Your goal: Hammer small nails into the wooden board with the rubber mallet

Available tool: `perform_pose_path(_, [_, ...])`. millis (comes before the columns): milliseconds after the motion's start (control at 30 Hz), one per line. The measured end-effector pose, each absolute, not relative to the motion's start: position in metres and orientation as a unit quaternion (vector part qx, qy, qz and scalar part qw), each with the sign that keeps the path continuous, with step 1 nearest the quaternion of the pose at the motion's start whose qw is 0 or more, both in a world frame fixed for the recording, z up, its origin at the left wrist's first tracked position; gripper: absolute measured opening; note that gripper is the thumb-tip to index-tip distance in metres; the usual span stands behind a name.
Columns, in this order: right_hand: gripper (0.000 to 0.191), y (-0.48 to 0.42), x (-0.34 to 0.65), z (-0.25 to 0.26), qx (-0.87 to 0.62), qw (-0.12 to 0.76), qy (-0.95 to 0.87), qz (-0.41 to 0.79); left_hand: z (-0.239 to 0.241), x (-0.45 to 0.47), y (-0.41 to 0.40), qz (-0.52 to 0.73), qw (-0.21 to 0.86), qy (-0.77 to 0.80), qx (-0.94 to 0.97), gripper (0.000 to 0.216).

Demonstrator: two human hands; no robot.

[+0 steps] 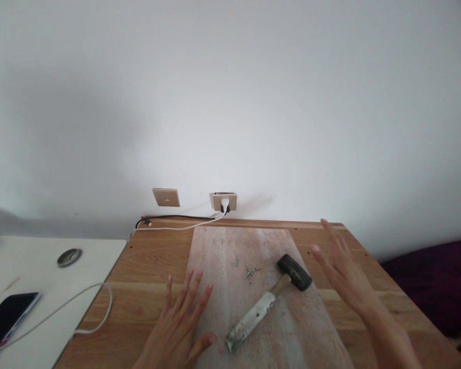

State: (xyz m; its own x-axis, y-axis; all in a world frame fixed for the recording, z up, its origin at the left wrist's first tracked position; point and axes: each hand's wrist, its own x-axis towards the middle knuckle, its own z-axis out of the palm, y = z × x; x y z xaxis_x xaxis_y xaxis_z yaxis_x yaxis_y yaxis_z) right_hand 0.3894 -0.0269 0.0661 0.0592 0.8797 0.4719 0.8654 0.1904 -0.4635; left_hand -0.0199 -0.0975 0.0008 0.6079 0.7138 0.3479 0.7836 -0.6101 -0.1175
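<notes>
My left hand (181,319) is spread, palm down, over the left edge of a worn, pinkish-white wooden board (211,287), holding nothing. On the right, my right hand (340,269) is raised near the board's right edge, fingers stretched out and slightly blurred, with nothing in it. Between them a hammer (255,315) lies diagonally on the board. Its black head points to the upper right, and its handle is smeared with white paint. A small heap of nails (249,273) sits just left of the hammer head, a few of them a little apart.
The board rests on a brown wooden table (157,287) against a white wall. A socket (225,201) with a plug and cables is low on the wall. A white table (96,256) at left holds a phone (9,320) and a round grey object (69,257); a white cable (61,310) crosses over.
</notes>
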Motion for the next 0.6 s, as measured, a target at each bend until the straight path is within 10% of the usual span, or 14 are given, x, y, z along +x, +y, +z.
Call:
perform_pose_path(233, [0.073,-0.145,0.396,-0.04,-0.64,0.196,-0.743,-0.031,-0.016,-0.008,-0.095,-0.144,0.173,-0.408,-0.885,0.077])
perform_pose_path(600, [0.079,-0.164,0.389,-0.068,-0.648,0.17,-0.743,-0.007,-0.028,-0.003,-0.099,-0.133,0.176,-0.403,-0.888,0.076])
